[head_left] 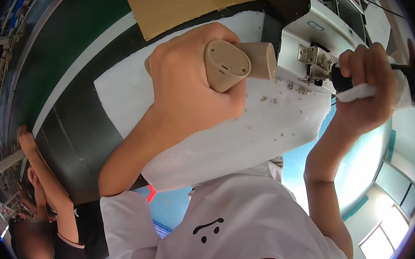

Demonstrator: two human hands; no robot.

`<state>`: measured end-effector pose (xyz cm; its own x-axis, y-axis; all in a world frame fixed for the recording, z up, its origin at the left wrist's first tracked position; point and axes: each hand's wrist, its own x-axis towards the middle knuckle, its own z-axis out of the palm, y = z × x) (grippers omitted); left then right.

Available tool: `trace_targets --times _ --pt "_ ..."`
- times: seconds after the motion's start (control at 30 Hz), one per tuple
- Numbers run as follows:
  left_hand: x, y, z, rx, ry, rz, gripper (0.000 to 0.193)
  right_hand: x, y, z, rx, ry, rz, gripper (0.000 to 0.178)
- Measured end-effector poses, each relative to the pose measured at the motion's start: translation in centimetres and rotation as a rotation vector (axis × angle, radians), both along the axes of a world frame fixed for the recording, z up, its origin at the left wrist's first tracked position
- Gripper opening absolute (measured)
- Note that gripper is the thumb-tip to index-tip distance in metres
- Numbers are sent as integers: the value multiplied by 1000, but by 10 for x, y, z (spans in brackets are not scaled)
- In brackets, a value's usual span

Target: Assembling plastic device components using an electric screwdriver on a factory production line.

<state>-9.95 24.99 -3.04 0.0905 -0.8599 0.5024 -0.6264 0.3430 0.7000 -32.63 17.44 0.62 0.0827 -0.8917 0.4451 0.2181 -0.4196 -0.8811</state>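
My left hand [189, 77] is closed around a beige plastic housing [224, 65], shaped like a hair dryer body, with a flat oval end and a short round barrel. The hand hides much of it. At the right, my right hand [367, 87] grips a black electric screwdriver [342, 77]; white wrapping [358, 92] shows between and beside the fingers. The tool's front end is at the metal bracket [314, 60] of a silver screw feeder [307, 31]. Small screws [299, 89] lie scattered below the feeder on a white foam sheet [209, 153].
A cardboard piece [197, 3] lies at the far side of the sheet. A black upright panel [289, 1] stands beside the feeder. To the left runs a green belt [78, 32] with a pale edge. A co-worker [79, 232] in dark clothing is at the lower left.
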Motion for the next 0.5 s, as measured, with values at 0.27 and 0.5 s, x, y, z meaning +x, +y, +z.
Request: trace_targets --times 0.27,0.5 --pt "-1 2 1 -22 -28 -26 22 29 1 -7 -49 136 -251 47" --pt "1 -1 -3 -100 -8 -46 24 43 0 4 78 162 -286 43"
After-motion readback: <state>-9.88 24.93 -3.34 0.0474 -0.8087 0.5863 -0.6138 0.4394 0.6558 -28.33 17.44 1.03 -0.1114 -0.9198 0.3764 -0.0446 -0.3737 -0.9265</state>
